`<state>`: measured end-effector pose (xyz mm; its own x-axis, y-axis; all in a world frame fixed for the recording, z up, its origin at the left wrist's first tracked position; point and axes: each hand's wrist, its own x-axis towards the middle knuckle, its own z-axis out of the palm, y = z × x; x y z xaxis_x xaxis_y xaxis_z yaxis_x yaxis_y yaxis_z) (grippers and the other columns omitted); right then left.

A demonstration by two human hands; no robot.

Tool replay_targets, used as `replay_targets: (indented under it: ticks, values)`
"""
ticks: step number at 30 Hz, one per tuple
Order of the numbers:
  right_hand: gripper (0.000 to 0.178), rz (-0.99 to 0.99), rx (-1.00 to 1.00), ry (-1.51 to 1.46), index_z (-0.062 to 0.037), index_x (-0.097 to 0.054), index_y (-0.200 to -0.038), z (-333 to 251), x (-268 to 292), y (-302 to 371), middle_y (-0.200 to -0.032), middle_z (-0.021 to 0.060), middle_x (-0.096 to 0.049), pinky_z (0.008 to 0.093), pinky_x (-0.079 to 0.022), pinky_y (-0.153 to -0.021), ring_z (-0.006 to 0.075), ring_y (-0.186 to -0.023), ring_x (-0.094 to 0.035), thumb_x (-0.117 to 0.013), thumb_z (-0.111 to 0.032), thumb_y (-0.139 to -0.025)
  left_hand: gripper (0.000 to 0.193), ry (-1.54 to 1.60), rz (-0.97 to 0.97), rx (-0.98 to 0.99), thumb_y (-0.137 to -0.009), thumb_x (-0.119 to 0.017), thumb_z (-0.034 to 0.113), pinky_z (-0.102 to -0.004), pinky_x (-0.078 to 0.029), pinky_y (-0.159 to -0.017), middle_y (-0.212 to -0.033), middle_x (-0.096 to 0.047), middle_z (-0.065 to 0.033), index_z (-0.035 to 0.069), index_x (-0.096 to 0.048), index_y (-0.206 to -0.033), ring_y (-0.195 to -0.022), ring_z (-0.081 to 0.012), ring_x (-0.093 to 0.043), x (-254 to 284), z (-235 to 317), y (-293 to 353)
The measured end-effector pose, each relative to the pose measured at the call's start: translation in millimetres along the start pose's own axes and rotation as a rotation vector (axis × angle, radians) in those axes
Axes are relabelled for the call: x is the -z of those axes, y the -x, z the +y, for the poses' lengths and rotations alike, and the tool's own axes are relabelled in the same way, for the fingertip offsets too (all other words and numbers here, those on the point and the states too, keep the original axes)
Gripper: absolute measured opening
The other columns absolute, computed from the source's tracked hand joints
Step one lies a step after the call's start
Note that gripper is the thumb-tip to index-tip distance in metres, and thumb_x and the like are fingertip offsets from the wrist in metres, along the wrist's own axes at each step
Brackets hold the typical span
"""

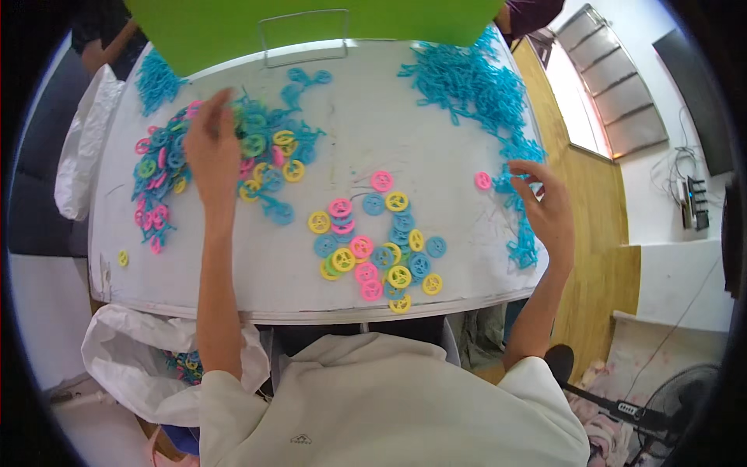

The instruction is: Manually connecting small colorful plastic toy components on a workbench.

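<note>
My left hand (212,144) is over a mixed pile of small plastic wheels joined to blue stick-like pieces (264,128) at the left of the table. Its fingertips are smeared by motion, so whether it holds anything does not show. At the right, my right hand (547,198) hovers beside a strip of loose blue plastic sticks (523,148), thumb and fingers apart. A single pink wheel (482,180) lies just left of that hand. Between my hands, loose pink, yellow, blue and green wheels (399,276) are scattered near the table's front edge.
A green panel with a wire handle (303,37) stands along the far side of the white table (373,101). More blue sticks (158,82) lie at the far left. An open white sack (132,358) with wheel pieces sits below the front edge. A fan (677,412) stands lower right.
</note>
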<state>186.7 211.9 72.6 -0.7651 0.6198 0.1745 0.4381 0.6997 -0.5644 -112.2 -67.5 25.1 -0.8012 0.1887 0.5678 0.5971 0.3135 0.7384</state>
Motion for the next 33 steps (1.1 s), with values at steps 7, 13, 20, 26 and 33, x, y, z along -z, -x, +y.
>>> replay_targets:
  ticks: [7, 13, 20, 26, 33]
  values:
    - [0.022, -0.001, -0.243, 0.128, -0.0071, -0.068, -0.101, 44, 11, 41, -0.093, 0.0073, -0.067, 0.0314, -0.047, -0.076, 0.0161, -0.084, -0.059, -0.07, -0.011, -0.079, 0.023, 0.074, -0.354, -0.129, -0.083, -0.06, 0.001, -0.0312, -0.047, -0.067, -0.094, -0.06, -0.0076, 0.01, -0.067, -0.103, -0.079, -0.0216, -0.057, -30, 62, 38]
    - [0.022, 0.207, 0.173, 0.322, -0.0066, -0.069, -0.096, 53, -24, 21, -0.105, 0.0101, -0.061, 0.0361, -0.045, -0.083, 0.0258, -0.095, -0.056, -0.074, -0.015, -0.076, 0.022, -0.04, -0.725, -0.313, -0.077, -0.069, 0.008, -0.0352, -0.047, -0.073, -0.098, -0.057, -0.0106, 0.007, -0.066, -0.099, -0.084, -0.0259, -0.055, -65, 56, 87]
    - [0.022, 0.206, 0.123, 0.126, -0.0047, -0.068, -0.097, 51, -17, 21, -0.103, 0.0104, -0.065, 0.0353, -0.045, -0.088, 0.026, -0.101, -0.059, -0.073, -0.008, -0.076, 0.019, 0.136, -0.818, 0.087, -0.08, -0.069, 0.007, -0.0299, -0.046, -0.065, -0.088, -0.063, -0.0066, 0.005, -0.063, -0.098, -0.077, -0.0176, -0.06, -64, 64, 81]
    - [0.017, 0.14, -0.032, -0.128, -0.0016, -0.067, -0.097, 51, -13, 18, -0.102, 0.0085, -0.068, 0.0314, -0.047, -0.086, 0.0183, -0.098, -0.062, -0.067, -0.003, -0.08, 0.017, 0.34, -0.753, 0.224, -0.083, -0.068, 0.01, -0.0251, -0.046, -0.06, -0.085, -0.066, -0.0057, 0.003, -0.062, -0.097, -0.072, -0.0123, -0.06, -61, 70, 78]
    - [0.017, 0.17, -0.05, -0.152, -0.0011, -0.068, -0.101, 53, -15, 14, -0.094, 0.0058, -0.066, 0.0235, -0.047, -0.073, 0.0117, -0.086, -0.061, -0.066, -0.006, -0.085, 0.016, 0.356, -0.76, 0.167, -0.083, -0.068, 0.008, -0.0259, -0.048, -0.062, -0.088, -0.066, -0.0059, 0.003, -0.063, -0.098, -0.072, -0.0131, -0.061, -60, 66, 80]
